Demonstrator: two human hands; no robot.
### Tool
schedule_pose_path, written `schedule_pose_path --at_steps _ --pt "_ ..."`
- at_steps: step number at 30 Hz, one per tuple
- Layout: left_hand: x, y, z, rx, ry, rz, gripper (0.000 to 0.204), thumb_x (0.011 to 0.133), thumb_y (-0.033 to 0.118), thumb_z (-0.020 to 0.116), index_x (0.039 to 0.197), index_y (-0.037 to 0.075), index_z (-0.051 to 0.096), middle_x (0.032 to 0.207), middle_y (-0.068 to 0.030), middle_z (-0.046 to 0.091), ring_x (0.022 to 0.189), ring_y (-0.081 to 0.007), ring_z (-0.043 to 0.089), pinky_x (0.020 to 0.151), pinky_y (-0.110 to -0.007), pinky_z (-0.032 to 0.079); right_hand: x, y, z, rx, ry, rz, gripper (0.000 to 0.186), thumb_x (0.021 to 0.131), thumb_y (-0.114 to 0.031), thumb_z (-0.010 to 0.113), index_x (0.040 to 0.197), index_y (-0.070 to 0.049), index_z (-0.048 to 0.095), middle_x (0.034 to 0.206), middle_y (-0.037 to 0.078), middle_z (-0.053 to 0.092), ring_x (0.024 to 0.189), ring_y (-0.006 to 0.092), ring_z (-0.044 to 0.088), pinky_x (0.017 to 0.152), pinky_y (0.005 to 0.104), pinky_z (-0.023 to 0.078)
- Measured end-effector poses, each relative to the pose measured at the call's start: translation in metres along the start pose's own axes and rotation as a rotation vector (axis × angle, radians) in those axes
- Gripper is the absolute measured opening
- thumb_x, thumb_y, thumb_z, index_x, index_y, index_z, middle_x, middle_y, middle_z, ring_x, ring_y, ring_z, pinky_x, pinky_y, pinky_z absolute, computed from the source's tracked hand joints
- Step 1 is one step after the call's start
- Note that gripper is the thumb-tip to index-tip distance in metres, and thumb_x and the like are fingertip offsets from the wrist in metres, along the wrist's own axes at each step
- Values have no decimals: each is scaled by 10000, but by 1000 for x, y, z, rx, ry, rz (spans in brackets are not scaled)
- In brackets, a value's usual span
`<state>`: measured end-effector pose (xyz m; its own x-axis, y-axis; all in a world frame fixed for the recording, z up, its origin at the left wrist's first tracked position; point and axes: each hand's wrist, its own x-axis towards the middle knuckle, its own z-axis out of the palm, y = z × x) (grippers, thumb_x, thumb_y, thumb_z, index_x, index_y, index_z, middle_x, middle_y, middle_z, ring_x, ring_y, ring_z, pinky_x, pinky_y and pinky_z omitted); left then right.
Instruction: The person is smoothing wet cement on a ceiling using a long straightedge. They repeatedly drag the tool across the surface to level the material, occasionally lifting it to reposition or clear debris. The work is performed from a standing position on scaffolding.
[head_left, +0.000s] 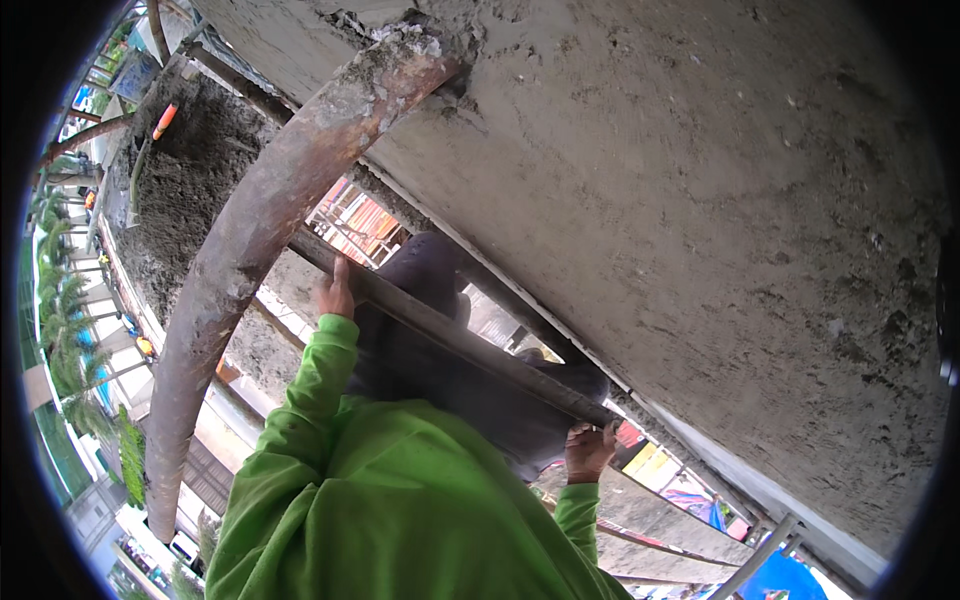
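A long grey-brown bar (470, 345) slants across in front of my body, from upper left to lower right. Near its upper part my left hand (338, 292) is closed around it, fingers curled over the edge. My right hand (590, 452) grips the same bar close to its lower right end. Both of my arms are in bright green sleeves. Below the bar, my dark-trousered legs are bent. A rough grey plastered wall (680, 230) rises on the right, a little apart from the bar.
A thick, mortar-crusted pole (255, 220) crosses on the left, its top against the wall. Behind it, a mortar-covered board (200, 170) carries a tool with an orange handle (165, 121). Scaffold planks (660, 520) and gaps show the ground far below.
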<state>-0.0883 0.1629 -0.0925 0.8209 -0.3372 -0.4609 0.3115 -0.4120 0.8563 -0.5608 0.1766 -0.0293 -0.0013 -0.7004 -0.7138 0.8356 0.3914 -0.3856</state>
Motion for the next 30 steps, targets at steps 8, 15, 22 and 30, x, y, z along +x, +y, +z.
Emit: schedule_pose_path --at_steps 8,15,22,30 --pt "-21 28 14 197 37 152 496 775 424 518 648 -55 510 580 -53 473 546 -120 413 483 -293 351 7 4 8 -81 46 13 196 795 -200 518 913 -44 528 792 77 588 646 163 554 604 276 470" --pt "-23 29 14 199 50 166 526 768 444 516 581 -46 484 512 -54 443 486 -117 374 439 -317 313 4 7 14 -109 106 -24 198 776 -167 548 934 -51 512 793 66 582 636 153 549 600 268 473" --pt "-28 36 18 256 6 150 441 783 392 517 674 -34 507 557 -54 467 484 -123 436 401 -287 373 8 2 2 -77 11 52 231 741 -165 593 935 -67 516 867 61 568 686 153 545 611 264 474" --pt "-81 40 99 -257 -448 -47 315 821 249 498 907 -52 464 758 -123 564 622 -183 584 468 -293 514 17 -1 25 -229 96 -82 303 817 -262 458 1065 -87 456 1013 67 510 888 209 499 701 337 436"
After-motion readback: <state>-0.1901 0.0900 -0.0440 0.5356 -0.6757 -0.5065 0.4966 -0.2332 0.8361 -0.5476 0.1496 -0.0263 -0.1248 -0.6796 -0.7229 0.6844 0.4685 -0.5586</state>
